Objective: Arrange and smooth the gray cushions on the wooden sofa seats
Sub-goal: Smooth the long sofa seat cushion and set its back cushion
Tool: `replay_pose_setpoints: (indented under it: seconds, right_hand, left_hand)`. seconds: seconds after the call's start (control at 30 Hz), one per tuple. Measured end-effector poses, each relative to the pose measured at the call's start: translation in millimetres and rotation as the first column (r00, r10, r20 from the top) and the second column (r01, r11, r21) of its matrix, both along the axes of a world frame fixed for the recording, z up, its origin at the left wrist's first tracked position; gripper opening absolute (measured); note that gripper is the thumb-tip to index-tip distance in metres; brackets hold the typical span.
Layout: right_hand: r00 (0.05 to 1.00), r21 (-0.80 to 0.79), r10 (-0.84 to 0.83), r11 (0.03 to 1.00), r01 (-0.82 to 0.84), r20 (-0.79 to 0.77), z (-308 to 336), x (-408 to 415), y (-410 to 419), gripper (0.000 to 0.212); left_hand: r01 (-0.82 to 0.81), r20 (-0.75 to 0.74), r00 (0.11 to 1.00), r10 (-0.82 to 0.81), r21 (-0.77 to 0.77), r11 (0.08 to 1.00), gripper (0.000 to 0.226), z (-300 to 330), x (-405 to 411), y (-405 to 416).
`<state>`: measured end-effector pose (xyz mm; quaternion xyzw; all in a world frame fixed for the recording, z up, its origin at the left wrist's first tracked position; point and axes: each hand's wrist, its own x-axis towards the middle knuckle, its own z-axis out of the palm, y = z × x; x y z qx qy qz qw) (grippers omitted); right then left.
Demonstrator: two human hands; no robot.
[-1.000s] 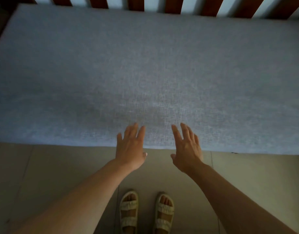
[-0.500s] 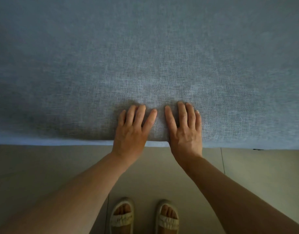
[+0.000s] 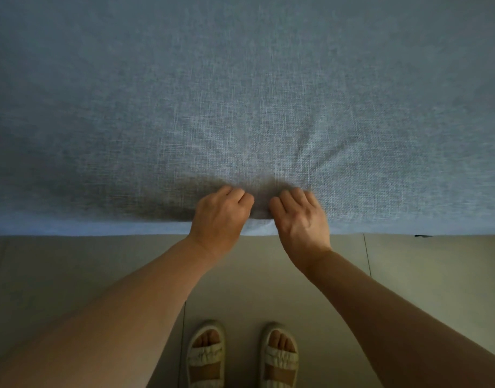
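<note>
the gray cushion, filling the view above the tiled floor, is gripped at its front edge by the left hand and right hand, fingers curled into bunched fabric, seemingly to tug it into place.

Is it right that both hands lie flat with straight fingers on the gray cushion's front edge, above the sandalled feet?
Not quite. In the head view the left hand and right hand have curled fingers gripping the gray cushion fabric, which bunches into creases. The rest holds: front edge, sandals below.
</note>
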<state>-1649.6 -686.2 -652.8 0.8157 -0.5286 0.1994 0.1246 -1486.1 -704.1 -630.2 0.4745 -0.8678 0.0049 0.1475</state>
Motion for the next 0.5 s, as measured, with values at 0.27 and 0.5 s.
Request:
replay_pose_setpoints:
  seconds: [0.27,0.5]
  right_hand:
    - [0.993,0.21,-0.071,0.976,0.05,0.093,28.2,5.4,0.5,0.026]
    - [0.987,0.346,-0.123,0.935,0.08,0.106,43.3,7.7,6.8,0.041]
  left_hand:
    - [-0.055,0.136,0.99,0.021,0.246,0.968,0.044,33.2,-12.2,3.9]
    - [-0.091,0.238,0.971,0.016,0.306,0.948,0.019,38.5,-16.0,11.4]
